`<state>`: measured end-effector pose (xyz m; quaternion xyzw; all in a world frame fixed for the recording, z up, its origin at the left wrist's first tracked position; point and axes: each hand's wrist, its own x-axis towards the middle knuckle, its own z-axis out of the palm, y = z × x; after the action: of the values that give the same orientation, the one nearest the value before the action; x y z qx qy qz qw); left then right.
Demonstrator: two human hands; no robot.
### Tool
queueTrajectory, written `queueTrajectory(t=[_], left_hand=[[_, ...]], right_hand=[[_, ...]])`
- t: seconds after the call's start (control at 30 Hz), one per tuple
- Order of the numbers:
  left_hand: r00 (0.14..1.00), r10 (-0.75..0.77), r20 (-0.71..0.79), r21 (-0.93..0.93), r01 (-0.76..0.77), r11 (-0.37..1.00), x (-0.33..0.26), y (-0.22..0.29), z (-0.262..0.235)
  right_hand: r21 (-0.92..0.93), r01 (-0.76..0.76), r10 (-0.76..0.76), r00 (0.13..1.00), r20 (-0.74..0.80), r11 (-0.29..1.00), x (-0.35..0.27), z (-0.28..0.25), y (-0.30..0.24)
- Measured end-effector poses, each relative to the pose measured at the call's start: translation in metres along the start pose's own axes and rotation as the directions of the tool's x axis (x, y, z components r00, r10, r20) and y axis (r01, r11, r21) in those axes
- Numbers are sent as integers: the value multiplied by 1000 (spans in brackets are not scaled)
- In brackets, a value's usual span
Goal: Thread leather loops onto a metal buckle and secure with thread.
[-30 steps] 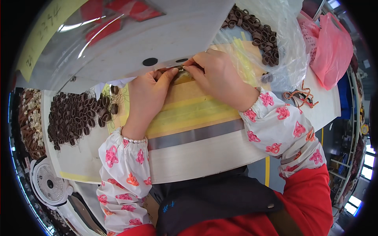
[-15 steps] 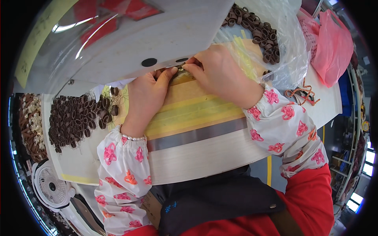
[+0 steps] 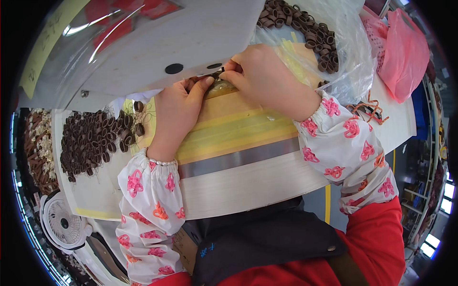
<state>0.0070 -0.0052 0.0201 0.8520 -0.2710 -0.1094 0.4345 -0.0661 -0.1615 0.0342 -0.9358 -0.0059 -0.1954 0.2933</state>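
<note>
Under the edge of a white machine head, which looks like a sewing machine, my two hands meet with fingertips almost touching. My left hand is closed in a pinch at a small dark brown loop, mostly hidden by the fingers and machine. Thumb and forefinger of my right hand pinch the same spot from the right. Beneath them lies a tan work surface crossed by yellow tape strips.
Many brown loops with loose threads lie left. More brown loops sit on a clear plastic bag at far right. A pink bag, orange-handled scissors and a white fan surround the table.
The view has shifted slightly. Both hands stay pinched together at the machine, and a dark bit of the loop now shows by my right fingertips.
</note>
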Motion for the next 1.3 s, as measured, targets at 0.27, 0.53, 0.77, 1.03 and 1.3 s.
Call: queueTrajectory(t=[0.27,0.53,0.77,1.03,1.3], left_hand=[[1000,2,29,-30,-1,1000,-1,4,0],[999,34,1,101,-34,994,-2,17,2],[872,489,-27,302,-459,835,-47,11,-5],[986,113,-126,129,-96,987,-52,-35,-73],[798,602,1,637,-465,615,-39,2,-29]], right_hand=[[-19,43,-43,999,-19,999,-1,5,8],[-39,62,-64,997,-31,997,-9,1,14],[-189,10,-53,974,-220,982,11,-52,54],[-414,68,-136,981,-135,908,28,-39,90],[-505,187,-271,958,-97,843,24,-42,96]])
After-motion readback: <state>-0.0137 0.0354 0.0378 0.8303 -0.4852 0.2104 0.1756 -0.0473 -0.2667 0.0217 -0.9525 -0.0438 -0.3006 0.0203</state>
